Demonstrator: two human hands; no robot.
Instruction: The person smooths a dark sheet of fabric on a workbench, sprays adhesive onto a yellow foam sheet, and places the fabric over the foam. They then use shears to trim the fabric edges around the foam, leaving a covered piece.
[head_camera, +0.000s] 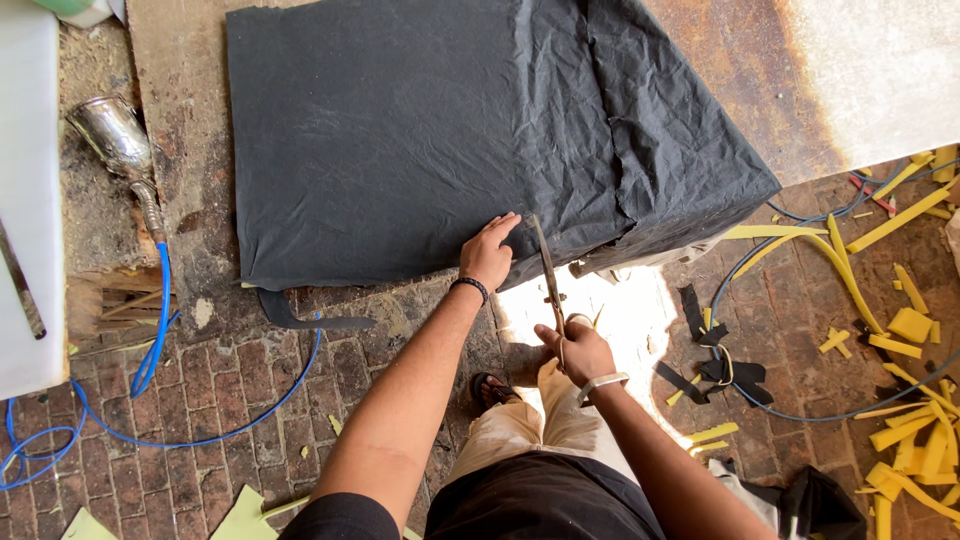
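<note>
The left hand lies flat, fingers spread, on the near edge of the large black fabric-covered block. The right hand grips long metal scissors, blades pointing up at that edge.

Black fabric covers the block, yellow foam strips litter the reddish-brown brick floor, and a blue hose curls past.
</note>
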